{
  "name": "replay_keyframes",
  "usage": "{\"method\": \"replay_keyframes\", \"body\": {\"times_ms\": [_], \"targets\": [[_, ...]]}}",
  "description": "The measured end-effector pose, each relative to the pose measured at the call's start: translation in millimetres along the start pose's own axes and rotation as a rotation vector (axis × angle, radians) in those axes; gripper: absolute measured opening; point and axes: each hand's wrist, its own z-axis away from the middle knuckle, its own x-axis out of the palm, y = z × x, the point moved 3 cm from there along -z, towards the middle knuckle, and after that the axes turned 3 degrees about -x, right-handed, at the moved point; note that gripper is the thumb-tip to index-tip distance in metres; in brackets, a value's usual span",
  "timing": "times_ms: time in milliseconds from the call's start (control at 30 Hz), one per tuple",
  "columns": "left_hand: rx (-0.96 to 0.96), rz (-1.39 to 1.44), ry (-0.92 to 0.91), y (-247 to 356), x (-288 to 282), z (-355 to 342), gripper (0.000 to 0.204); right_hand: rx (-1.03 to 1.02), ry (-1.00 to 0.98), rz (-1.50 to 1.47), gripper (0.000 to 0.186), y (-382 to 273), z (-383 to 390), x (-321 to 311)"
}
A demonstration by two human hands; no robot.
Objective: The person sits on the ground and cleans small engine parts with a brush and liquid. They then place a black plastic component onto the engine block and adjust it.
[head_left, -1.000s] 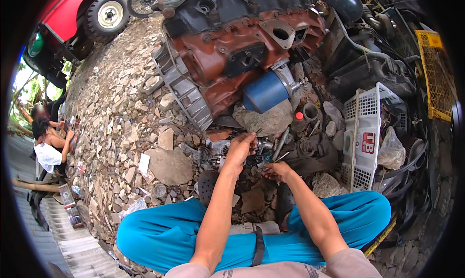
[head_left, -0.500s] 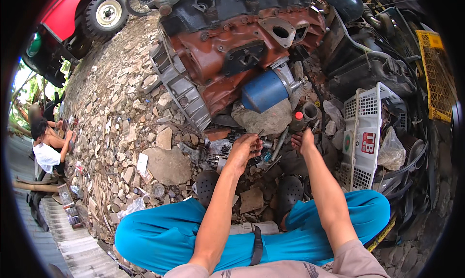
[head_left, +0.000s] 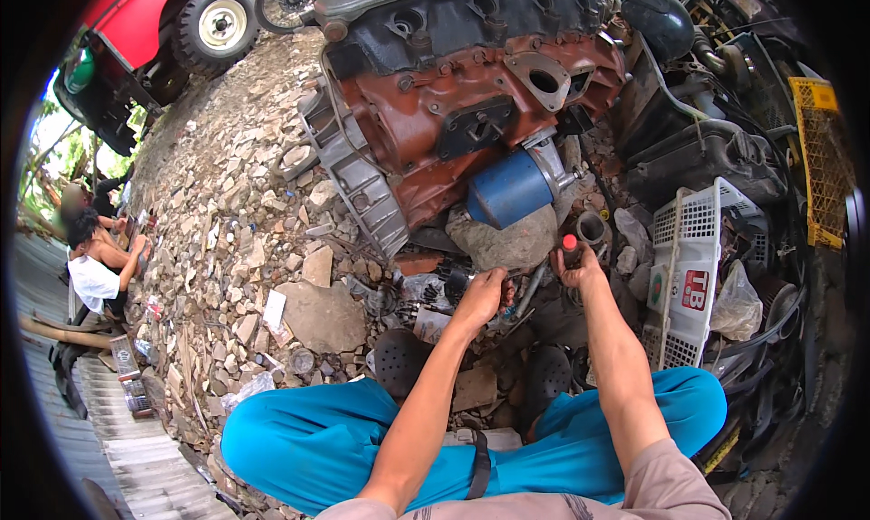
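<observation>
My right hand (head_left: 583, 272) is closed round a small dark bottle with a red cap (head_left: 569, 242), in front of the engine. My left hand (head_left: 487, 295) is curled with its fingers pressed together, and what lies in them, if anything, is hidden. It hovers above small metal parts and tools lying between my feet and a big stone (head_left: 509, 236). Propped over that stone is a blue oil filter (head_left: 510, 189), fixed to the reddish-brown engine block (head_left: 408, 148). A dark metal cup (head_left: 594, 230) stands just behind the bottle.
To the right, a white plastic crate (head_left: 675, 284) holds parts and a clear bag. A yellow crate (head_left: 820, 166) leans farther right, past black car parts. Rubble covers the ground at left, where two people (head_left: 95, 257) sit. A red vehicle (head_left: 136, 21) stands at far left.
My right hand has closed round the red-capped bottle beside it. My left hand has moved right and its fingers have curled in. The view has shifted slightly.
</observation>
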Motion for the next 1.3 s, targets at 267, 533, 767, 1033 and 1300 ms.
{"method": "replay_keyframes", "body": {"times_ms": [267,533,767,1033,1300], "targets": [[0.004,0.082,-0.125,-2.5,22.1,-14.8,0.041,0.000,-0.251,0.051,0.055,15.7,63.7,-11.9],[-0.050,0.039,-0.191,-10.1,41.3,-28.3,0.027,-0.495,-0.309,0.326,0.051,26.5,154.7,24.5],[-0.061,0.025,-0.175,-20.3,44.3,-30.0,0.022,-0.723,-0.260,0.498,0.044,43.5,168.6,8.1],[-0.144,0.021,-0.148,-25.1,42.1,-32.5,0.025,-1.003,-0.184,0.655,0.063,45.1,166.6,8.0],[-0.224,0.076,-0.167,-23.2,44.1,-30.2,0.031,-1.096,-0.184,0.722,0.071,54.0,182.2,21.9]]}}
